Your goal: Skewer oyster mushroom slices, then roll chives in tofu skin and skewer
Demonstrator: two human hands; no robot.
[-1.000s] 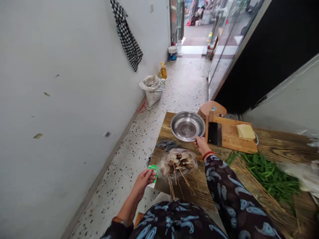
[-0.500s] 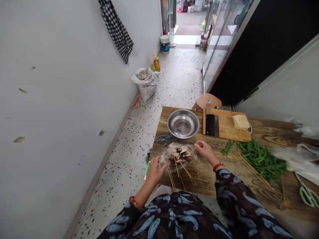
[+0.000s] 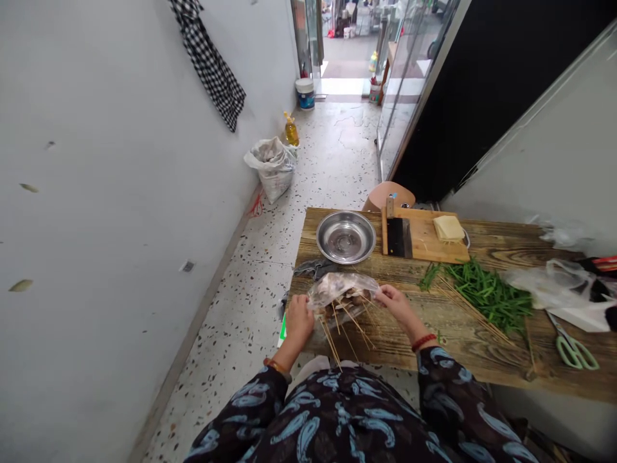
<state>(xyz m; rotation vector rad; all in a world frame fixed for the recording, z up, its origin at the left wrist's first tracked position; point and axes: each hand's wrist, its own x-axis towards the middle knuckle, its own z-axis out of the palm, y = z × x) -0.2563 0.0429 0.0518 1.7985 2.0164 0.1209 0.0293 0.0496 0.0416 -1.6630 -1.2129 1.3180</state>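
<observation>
A clear plastic bag (image 3: 337, 286) lies near the table's front left, partly drawn over skewered pieces that look like mushrooms (image 3: 354, 301). Several thin wooden skewers (image 3: 331, 344) stick out of it toward my body. My left hand (image 3: 299, 318) grips the bag's edge on the left, fingers closed. On the opposite side, my right hand (image 3: 394, 302) pinches the bag's right edge. Just beyond the bag stands a steel basin (image 3: 346, 238), with a dark cloth (image 3: 315, 269) beside it.
A wooden board with a blade (image 3: 424, 241) carries stacked pale yellow sheets (image 3: 448, 228). Cut green vegetables (image 3: 491, 292), loose skewers (image 3: 475, 312), scissors (image 3: 576, 350) and a plastic bag (image 3: 544, 280) lie to the right. A white sack (image 3: 274, 170) and an oil bottle (image 3: 291, 130) stand by the wall.
The bag's far edge has been pulled up and toward me, now covering part of the mushroom-like pieces. Both hands stay at its sides. The view has shifted slightly right.
</observation>
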